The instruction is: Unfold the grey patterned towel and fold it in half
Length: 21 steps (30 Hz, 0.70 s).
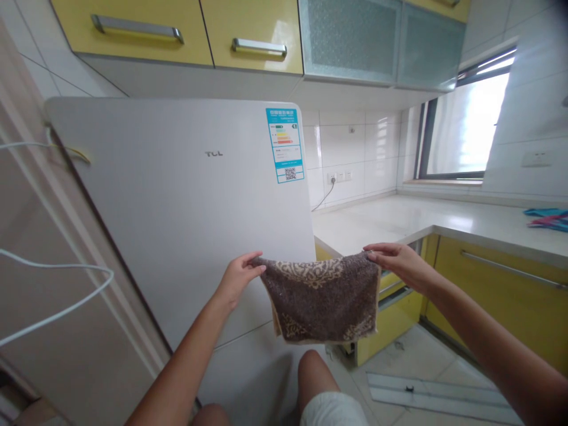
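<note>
A brown cloth (322, 305) with a cream ornamental pattern and a pale edge hangs between my hands, its top edge sagging slightly. My left hand (239, 277) pinches the upper left corner between thumb and fingers. At the upper right corner, my right hand (393, 260) grips the cloth the same way. Behind the cloth and my left hand stands a white refrigerator (177, 213) with a TCL logo and a blue-edged energy label (284, 144). My knee shows below the cloth.
A white countertop (377, 213) runs along the right, with blue and pink cloth-like items (550, 219) at its far end. Yellow lower cabinets (501, 290) stand beneath. A long pale panel (435, 393) lies on the floor. White cable (57, 322) loops at the left; yellow cabinets (155, 50) hang overhead.
</note>
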{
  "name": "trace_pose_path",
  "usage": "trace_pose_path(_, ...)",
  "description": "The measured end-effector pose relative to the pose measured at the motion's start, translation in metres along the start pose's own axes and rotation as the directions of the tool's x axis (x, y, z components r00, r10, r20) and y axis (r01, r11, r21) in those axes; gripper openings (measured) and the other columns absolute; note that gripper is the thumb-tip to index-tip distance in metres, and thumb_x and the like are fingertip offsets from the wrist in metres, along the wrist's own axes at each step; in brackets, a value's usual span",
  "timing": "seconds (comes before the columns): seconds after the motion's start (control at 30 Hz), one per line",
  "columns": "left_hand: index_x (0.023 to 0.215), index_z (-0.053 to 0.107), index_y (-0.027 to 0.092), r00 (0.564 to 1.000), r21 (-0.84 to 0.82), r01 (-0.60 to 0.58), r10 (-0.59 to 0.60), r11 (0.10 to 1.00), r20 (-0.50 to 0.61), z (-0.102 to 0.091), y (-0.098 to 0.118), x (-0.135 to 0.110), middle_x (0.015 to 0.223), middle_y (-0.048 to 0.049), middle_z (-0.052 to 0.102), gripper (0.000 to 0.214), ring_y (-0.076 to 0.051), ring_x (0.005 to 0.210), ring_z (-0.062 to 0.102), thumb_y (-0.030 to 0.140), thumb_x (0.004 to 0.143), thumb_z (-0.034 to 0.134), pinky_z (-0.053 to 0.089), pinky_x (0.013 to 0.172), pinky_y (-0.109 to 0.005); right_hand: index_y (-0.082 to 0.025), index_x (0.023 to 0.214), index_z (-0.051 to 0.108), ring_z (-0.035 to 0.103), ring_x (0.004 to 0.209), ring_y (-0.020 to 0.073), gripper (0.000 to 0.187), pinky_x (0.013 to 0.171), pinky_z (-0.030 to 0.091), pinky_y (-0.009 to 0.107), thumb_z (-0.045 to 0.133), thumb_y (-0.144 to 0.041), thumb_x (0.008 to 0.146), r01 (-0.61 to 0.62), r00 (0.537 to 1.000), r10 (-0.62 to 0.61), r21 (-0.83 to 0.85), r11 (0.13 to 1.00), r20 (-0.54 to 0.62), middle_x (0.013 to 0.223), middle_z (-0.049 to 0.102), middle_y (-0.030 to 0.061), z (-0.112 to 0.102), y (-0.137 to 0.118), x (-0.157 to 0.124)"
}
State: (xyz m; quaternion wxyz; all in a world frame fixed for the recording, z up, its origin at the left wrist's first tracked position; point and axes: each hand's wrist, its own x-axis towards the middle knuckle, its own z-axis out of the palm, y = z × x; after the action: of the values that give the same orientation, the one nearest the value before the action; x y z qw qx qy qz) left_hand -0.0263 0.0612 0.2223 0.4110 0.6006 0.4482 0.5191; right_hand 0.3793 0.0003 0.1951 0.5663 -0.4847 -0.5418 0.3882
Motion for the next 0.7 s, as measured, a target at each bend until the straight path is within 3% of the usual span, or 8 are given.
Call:
trace_pose_path(0.13, 0.118, 0.07, 0.013, 0.999, 0.21, -0.045, 0.04, 0.977, 0.031, 0.0, 0.002, 0.006, 0.104, -0.0102, 0.077, 0.062, -0.024, 0.095, 0.069, 0.031, 0.06, 0.081, 0.052, 0.094, -0.04, -0.02, 0.101, 0.08, 0.072, 0.091, 0.0247, 0.054, 0.085, 0.058, 0.039, 0.084, -0.06, 0.064, 0.089, 0.995, -0.09, -0.022, 0.996, -0.049, 0.104, 0.079, 0.0114, 0.001, 0.0, 0.0)
trace_pose_path(0.2, 0.118, 0.07, 0.012, 0.996, 0.332, -0.085, 0.071, 0.939, 0.053, -0.001, 0.003, 0.01, 0.11, -0.0122, 0.076, 0.06, -0.026, 0.098, 0.069, 0.031, 0.062, 0.078, 0.052, 0.095, -0.041, -0.022, 0.099, 0.08, 0.073, 0.09, 0.0264, 0.049, 0.083, 0.059, 0.041, 0.082, -0.059, 0.067, 0.188, 0.975, -0.203, -0.154, 0.97, -0.088, 0.101, 0.08, 0.0102, 0.0, 0.0, 0.0)
trace_pose_path(0.3, 0.118, 0.071, 0.013, 0.985, 0.544, -0.17, 0.134, 0.822, 0.104, -0.002, 0.005, 0.013, 0.117, -0.0139, 0.073, 0.057, -0.029, 0.106, 0.067, 0.03, 0.064, 0.076, 0.05, 0.098, -0.042, -0.025, 0.094, 0.081, 0.075, 0.082, 0.0273, 0.034, 0.078, 0.06, 0.041, 0.075, -0.052, 0.075, 0.317, 0.916, -0.396, -0.477, 0.82, -0.071, 0.09, 0.081, 0.0074, -0.003, 0.0, -0.002)
trace_pose_path(0.37, 0.115, 0.073, 0.014, 0.976, 0.664, -0.218, 0.167, 0.716, 0.141, -0.002, 0.006, 0.014, 0.116, -0.0138, 0.073, 0.051, -0.03, 0.109, 0.066, 0.026, 0.065, 0.073, 0.049, 0.099, -0.041, -0.026, 0.094, 0.081, 0.075, 0.079, 0.0266, 0.028, 0.076, 0.06, 0.04, 0.069, -0.047, 0.08, 0.364, 0.883, -0.469, -0.607, 0.707, -0.016, 0.088, 0.081, 0.0062, -0.005, 0.0, -0.004)
trace_pose_path(0.47, 0.109, 0.076, 0.015, 0.972, 0.744, -0.237, 0.151, 0.625, 0.182, -0.002, 0.007, 0.014, 0.114, -0.0133, 0.075, 0.043, -0.03, 0.109, 0.067, 0.022, 0.067, 0.068, 0.049, 0.099, -0.039, -0.025, 0.097, 0.079, 0.075, 0.083, 0.0266, 0.028, 0.078, 0.06, 0.038, 0.065, -0.045, 0.082, 0.347, 0.903, -0.43, -0.615, 0.708, 0.015, 0.092, 0.081, 0.0058, -0.006, -0.003, -0.006)
trace_pose_path(0.57, 0.105, 0.077, 0.017, 0.974, 0.733, -0.216, 0.094, 0.645, 0.204, -0.003, 0.006, 0.014, 0.114, -0.0122, 0.077, 0.038, -0.029, 0.109, 0.068, 0.026, 0.07, 0.066, 0.049, 0.098, -0.039, -0.023, 0.094, 0.079, 0.075, 0.088, 0.0278, 0.032, 0.081, 0.06, 0.039, 0.065, -0.048, 0.079, 0.26, 0.958, -0.287, -0.517, 0.815, 0.03, 0.093, 0.081, 0.007, -0.006, -0.009, -0.005)
trace_pose_path(0.7, 0.105, 0.077, 0.016, 0.973, 0.71, -0.202, 0.057, 0.675, 0.223, -0.005, 0.001, 0.016, 0.111, -0.0099, 0.078, 0.04, -0.028, 0.103, 0.07, 0.031, 0.069, 0.067, 0.051, 0.093, -0.036, -0.021, 0.092, 0.08, 0.074, 0.095, 0.0292, 0.035, 0.089, 0.058, 0.042, 0.064, -0.049, 0.077, 0.199, 0.98, -0.193, -0.436, 0.878, 0.059, 0.097, 0.08, 0.0084, -0.005, -0.014, 0.0)
